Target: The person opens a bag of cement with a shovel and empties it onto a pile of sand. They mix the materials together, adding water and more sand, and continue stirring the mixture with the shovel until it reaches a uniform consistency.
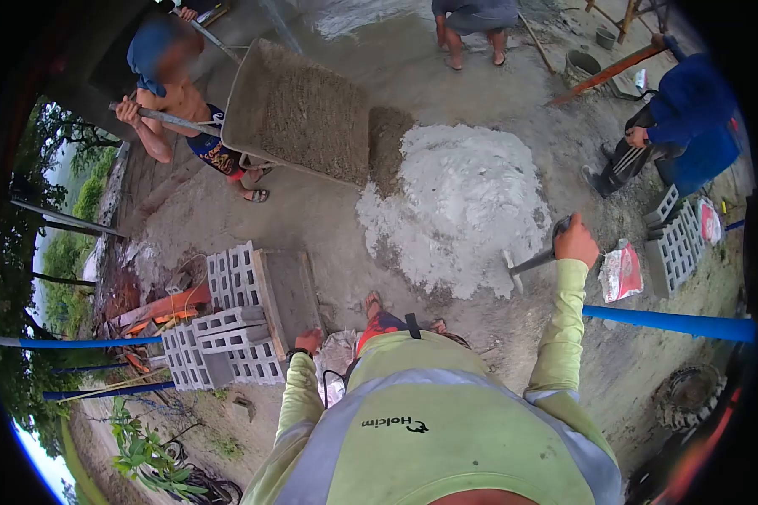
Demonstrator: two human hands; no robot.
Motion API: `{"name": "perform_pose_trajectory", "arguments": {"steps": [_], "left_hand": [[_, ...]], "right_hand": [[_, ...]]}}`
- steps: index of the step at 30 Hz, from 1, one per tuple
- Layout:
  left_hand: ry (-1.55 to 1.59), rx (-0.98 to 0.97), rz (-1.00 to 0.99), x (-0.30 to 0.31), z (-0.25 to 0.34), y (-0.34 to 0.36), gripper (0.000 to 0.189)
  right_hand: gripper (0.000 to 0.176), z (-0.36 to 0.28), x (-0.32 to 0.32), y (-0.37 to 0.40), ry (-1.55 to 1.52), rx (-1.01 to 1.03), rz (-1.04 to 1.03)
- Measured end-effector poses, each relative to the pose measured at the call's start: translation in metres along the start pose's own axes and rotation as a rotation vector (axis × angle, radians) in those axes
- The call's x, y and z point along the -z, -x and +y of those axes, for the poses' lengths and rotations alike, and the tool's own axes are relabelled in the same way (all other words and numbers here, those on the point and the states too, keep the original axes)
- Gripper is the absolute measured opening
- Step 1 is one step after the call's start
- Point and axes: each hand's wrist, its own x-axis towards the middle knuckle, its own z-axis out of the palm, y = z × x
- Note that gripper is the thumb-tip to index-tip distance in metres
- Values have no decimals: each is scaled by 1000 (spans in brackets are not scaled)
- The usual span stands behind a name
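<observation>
My right hand [576, 243] is closed round the dark grip of a shovel [532, 262]. The shovel's pale blade is seen edge-on at the near right rim of a heap of light grey powder [472, 194]. My left hand [309, 340], with a dark band at the wrist, is low by my side with its fingers curled in. It overlaps the near corner of a wooden-framed box [271, 303] beside hollow blocks [227, 337]; whatever is inside the fingers is hidden. Across the heap, a person grips the handles of a tipped wheelbarrow [299, 114], its lip at a pile of darker sand [387, 147].
At right, a person in blue [695, 101] is near hollow blocks [675, 248] and a red-and-white sack [621, 271]. A blue pole [665, 322] stretches across the right side. Another person [476, 21] crouches at the back, near a bucket [581, 66]. A coiled hose [206, 486] lies lower left.
</observation>
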Motion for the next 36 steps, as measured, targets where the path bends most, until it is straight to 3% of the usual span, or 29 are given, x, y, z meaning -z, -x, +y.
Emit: {"name": "perform_pose_trajectory", "arguments": {"steps": [5,11,12,19,21,24,29,36], "left_hand": [[-53,-5,-139,9,17,-38,44],[-50,79,-338,38,-11,-109,50],[100,47,-316,40,-31,-136,44],[-138,169,-283,92,28,-145,40],[-95,114,-363,103,23,-189,41],[-188,58,-319,112,49,-205,41],[-250,-20,-336,122,101,-214,42],[-202,-90,-361,125,108,-219,43]], "right_hand": [[28,-13,15,53,-29,-106,-82],[30,-44,6,91,-73,-190,-142],[29,-51,5,97,-91,-209,-153],[25,-94,0,121,-89,-303,-151],[25,-103,-2,125,-86,-331,-159],[25,-109,-17,131,-66,-359,-156],[26,-120,-18,138,-84,-385,-166],[31,-120,-17,149,-81,-416,-215]]}}
